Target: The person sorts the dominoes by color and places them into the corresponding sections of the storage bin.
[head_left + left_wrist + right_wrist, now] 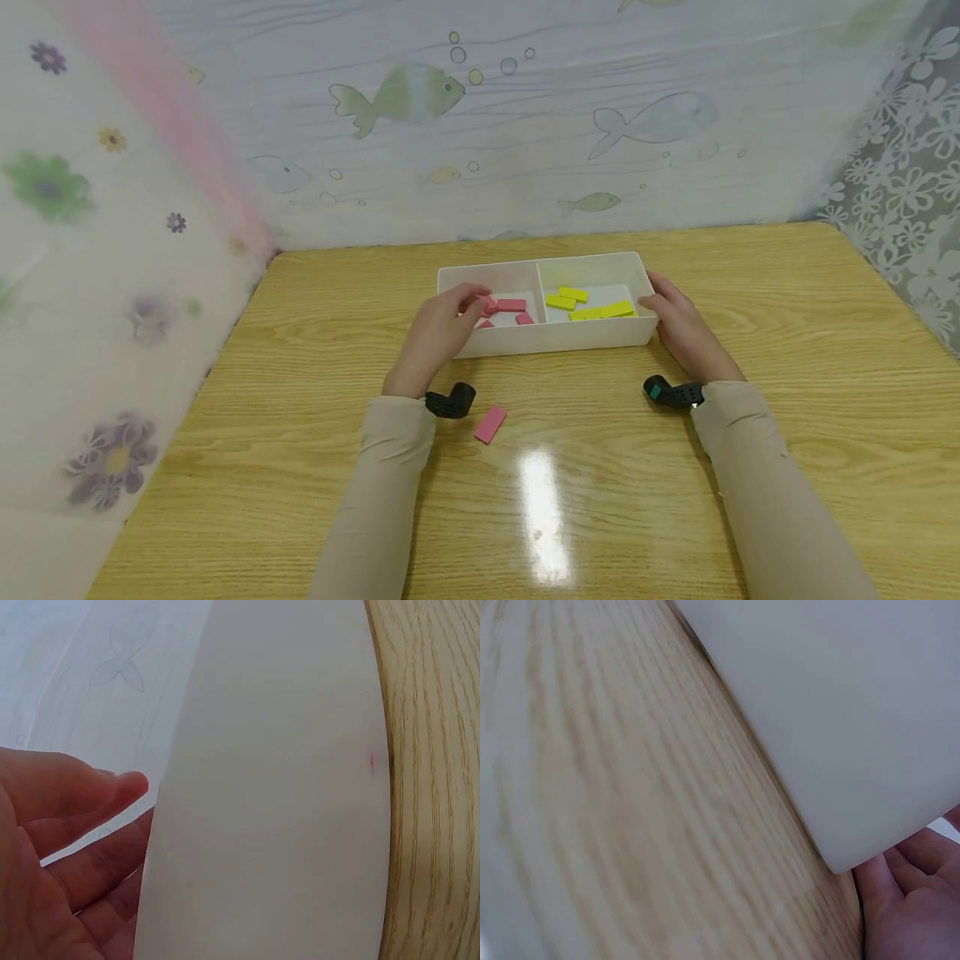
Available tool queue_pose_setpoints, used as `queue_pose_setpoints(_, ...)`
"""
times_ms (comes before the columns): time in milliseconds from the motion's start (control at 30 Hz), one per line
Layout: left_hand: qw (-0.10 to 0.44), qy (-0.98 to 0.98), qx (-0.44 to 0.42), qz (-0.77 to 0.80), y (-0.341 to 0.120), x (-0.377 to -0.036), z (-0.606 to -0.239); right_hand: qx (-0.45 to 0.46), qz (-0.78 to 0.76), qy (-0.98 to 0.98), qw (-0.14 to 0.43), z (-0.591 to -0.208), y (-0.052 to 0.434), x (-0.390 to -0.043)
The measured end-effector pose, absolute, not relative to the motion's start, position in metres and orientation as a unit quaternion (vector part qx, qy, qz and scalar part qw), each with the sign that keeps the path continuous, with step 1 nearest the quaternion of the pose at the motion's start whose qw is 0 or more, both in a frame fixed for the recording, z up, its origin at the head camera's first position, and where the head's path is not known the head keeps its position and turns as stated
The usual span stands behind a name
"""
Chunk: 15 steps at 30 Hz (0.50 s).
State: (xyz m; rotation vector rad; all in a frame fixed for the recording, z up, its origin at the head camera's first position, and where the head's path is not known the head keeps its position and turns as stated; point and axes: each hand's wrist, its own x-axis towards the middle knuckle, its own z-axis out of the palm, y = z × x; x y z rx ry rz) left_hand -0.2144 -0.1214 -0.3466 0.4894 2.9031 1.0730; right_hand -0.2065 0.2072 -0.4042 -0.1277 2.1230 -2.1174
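A white two-compartment tray [570, 335] stands on the wooden table. Its left half holds several pink blocks [512, 305] and its right half several yellow blocks [592, 312]. My left hand [471, 302] reaches over the tray's front-left rim, its fingers loosely bent above the pink blocks. In the left wrist view the left hand [82, 825] shows a relaxed palm with nothing in it beside the tray wall [277, 787]. My right hand [662, 302] rests against the tray's right end. The right wrist view shows the right hand's palm [911, 900] beside the tray corner [840, 712].
One loose pink block [490, 424] lies on the table [787, 333] just right of my left wrist. Patterned curtains close in the table at the back and on both sides. Black wrist cameras [450, 402] sit on both sleeves.
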Motion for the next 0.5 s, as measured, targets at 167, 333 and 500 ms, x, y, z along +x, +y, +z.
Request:
queue_pose_setpoints(167,-0.002,0.917,0.156,0.366,-0.1237,-0.2141,-0.3469,-0.046,-0.704,0.705,0.07,-0.4047,0.2068,-0.2061)
queue_pose_setpoints(333,-0.004,0.911,0.163,0.378,-0.1251,-0.214,-0.3461,-0.045,-0.705,0.705,0.071,-0.4051,0.2068,-0.2062)
queue_pose_setpoints(500,0.006,0.909,0.173,0.379,-0.1258,-0.214,-0.3437,-0.04,-0.703,0.706,0.072,-0.4049,0.2072,-0.2061)
